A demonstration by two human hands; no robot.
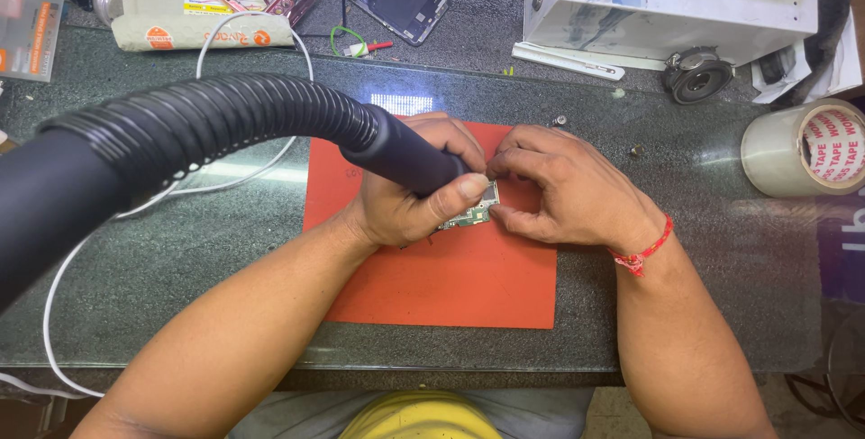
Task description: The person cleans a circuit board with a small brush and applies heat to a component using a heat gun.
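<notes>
Fingers (pixel 468 188) closed around black hot-air handle (pixel 405 155).

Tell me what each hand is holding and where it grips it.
The left hand grips the black tool handle near its front end. The right hand pinches at the edge of the small green circuit board; any tool there is hidden.

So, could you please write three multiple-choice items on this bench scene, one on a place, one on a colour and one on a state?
1. Where does the circuit board lie?
A on the mat
B on the tape roll
C inside the white box

2. What colour is the mat?
A green
B orange-red
C white

3. What does the left hand hold?
A nothing
B scissors
C the black tool

Key: 1 A, the board rests on the mat; 2 B, it is plainly orange-red; 3 C, the fingers wrap the black tool with its ribbed hose.
</notes>
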